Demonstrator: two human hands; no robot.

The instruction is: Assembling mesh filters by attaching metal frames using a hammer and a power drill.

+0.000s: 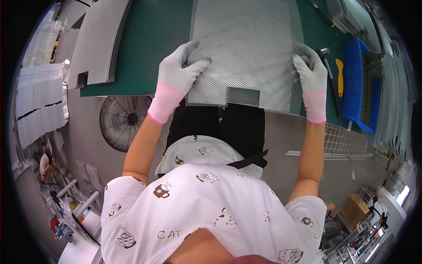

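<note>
Both my hands wear grey-white gloves with pink cuffs. Between them is a silver expanded-metal mesh sheet [246, 48] with a rectangular notch in its near edge, which juts past the edge of the green table [145, 53]. My left hand [181, 66] grips the sheet's left edge, thumb on top and fingers at the rim. At the opposite edge my right hand [310, 66] holds on with thumb and curled fingers. Parts of the fingers are hidden by the mesh.
A stack of similar mesh sheets [99, 44] lies at the table's left. To the right are a hammer [334, 83], a yellow scraper [340, 77] and a blue bin [351, 83] of metal parts. A floor fan [125, 121] stands below the table's left edge.
</note>
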